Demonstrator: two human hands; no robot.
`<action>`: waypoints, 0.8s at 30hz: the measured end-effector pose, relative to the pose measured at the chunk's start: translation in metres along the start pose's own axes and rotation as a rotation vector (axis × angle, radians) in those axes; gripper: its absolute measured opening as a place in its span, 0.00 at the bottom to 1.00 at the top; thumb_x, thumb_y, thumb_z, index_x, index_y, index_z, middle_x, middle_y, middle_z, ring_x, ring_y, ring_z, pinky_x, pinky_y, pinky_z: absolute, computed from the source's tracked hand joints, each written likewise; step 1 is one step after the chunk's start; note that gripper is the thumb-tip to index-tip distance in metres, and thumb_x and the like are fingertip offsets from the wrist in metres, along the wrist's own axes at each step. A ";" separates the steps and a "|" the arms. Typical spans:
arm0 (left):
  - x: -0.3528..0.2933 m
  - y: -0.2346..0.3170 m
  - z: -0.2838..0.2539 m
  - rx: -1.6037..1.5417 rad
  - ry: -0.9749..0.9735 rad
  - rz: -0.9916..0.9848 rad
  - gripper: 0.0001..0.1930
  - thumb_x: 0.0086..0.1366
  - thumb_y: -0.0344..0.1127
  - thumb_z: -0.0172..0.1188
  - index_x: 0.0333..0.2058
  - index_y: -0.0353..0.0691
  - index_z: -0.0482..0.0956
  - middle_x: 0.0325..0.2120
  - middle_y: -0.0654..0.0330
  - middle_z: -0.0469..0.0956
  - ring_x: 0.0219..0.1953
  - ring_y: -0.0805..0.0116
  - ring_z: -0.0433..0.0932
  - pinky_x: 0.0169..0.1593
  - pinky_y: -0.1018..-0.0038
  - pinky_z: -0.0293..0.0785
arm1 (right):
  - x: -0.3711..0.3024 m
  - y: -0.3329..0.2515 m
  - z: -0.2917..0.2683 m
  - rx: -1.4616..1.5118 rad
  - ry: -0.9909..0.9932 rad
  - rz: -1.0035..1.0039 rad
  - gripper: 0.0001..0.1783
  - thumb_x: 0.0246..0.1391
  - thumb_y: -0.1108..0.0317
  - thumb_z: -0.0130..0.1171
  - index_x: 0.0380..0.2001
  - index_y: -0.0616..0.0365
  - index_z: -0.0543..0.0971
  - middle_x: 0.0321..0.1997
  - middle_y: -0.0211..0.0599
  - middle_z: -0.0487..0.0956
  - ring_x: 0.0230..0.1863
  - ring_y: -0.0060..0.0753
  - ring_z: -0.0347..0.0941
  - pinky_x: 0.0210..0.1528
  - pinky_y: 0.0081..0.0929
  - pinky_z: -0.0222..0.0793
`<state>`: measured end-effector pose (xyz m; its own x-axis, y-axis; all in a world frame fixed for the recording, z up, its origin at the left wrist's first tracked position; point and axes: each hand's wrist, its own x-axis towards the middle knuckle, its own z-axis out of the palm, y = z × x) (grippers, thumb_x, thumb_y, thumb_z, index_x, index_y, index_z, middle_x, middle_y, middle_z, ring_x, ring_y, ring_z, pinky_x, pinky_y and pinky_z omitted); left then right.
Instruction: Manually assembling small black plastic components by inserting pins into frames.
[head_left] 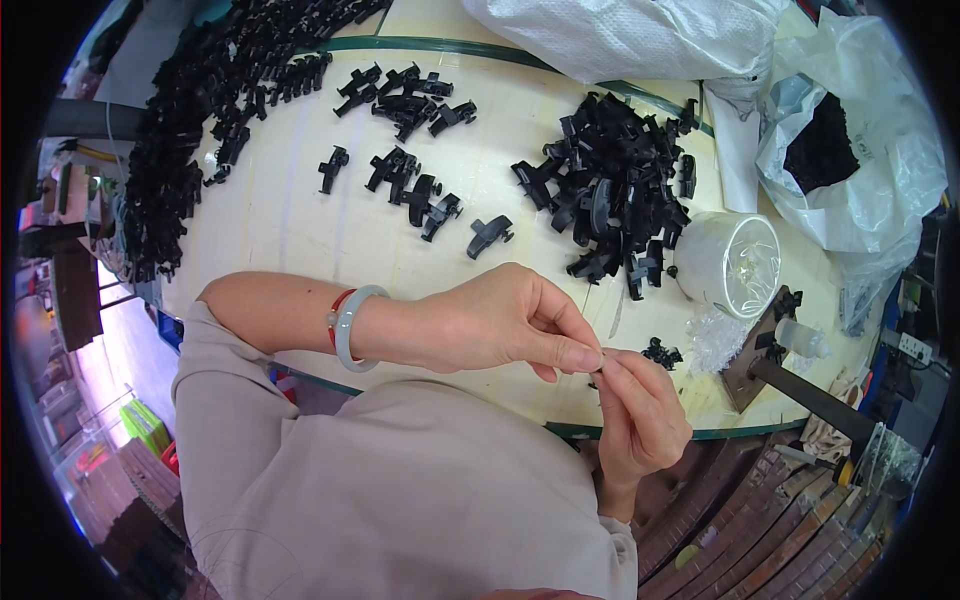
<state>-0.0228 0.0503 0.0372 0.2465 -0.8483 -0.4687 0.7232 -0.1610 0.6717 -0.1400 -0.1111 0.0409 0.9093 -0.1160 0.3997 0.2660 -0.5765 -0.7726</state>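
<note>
My left hand (500,318), with a pale bangle (346,328) and a red cord on its wrist, reaches across the near part of the table. Its thumb and fingers are pinched together and meet the fingertips of my right hand (645,410), also closed in a pinch. Whatever lies between the fingertips is too small to make out. A small cluster of black parts (661,353) lies just beyond my right hand. Farther off rises a heap of black plastic clip-like parts (615,180). One separate black part (489,236) rests beyond my left hand.
Many black parts (165,170) line the table's left edge, with small groups (405,100) at the far middle. On the right stand a white tub (715,262), clear plastic bits (717,340), a small bottle (802,338) and a hand-press-like fixture (745,370). White sacks (640,35) lie behind.
</note>
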 end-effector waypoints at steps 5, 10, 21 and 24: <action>-0.001 0.016 0.001 0.127 -0.047 -0.069 0.08 0.61 0.33 0.61 0.36 0.35 0.80 0.30 0.62 0.80 0.30 0.79 0.75 0.35 0.83 0.73 | 0.006 0.003 -0.009 0.010 -0.023 -0.004 0.14 0.37 0.85 0.64 0.33 0.68 0.80 0.31 0.46 0.79 0.30 0.38 0.76 0.31 0.25 0.72; 0.004 0.040 -0.032 1.244 0.555 0.741 0.11 0.50 0.25 0.66 0.34 0.37 0.80 0.33 0.58 0.78 0.33 0.67 0.75 0.38 0.77 0.72 | 0.022 0.024 -0.044 -0.342 0.262 -0.038 0.15 0.34 0.86 0.65 0.30 0.66 0.80 0.30 0.43 0.79 0.29 0.37 0.75 0.31 0.25 0.70; 0.016 0.037 -0.056 1.532 0.592 0.795 0.08 0.46 0.25 0.66 0.28 0.36 0.79 0.28 0.60 0.74 0.35 0.62 0.72 0.38 0.71 0.71 | 0.057 0.050 -0.071 -0.680 0.150 -0.064 0.11 0.39 0.81 0.65 0.30 0.62 0.80 0.31 0.35 0.79 0.29 0.34 0.72 0.31 0.26 0.69; 0.015 0.038 -0.056 1.527 0.571 0.805 0.07 0.46 0.25 0.66 0.27 0.35 0.79 0.28 0.60 0.74 0.35 0.62 0.72 0.37 0.71 0.71 | 0.060 0.051 -0.072 -0.675 0.088 -0.053 0.11 0.39 0.81 0.64 0.31 0.62 0.80 0.32 0.35 0.79 0.29 0.35 0.72 0.31 0.27 0.68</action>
<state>0.0445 0.0597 0.0238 0.6019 -0.7388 0.3030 -0.7501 -0.3930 0.5318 -0.0951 -0.2059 0.0612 0.8636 -0.1221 0.4891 0.0260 -0.9581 -0.2851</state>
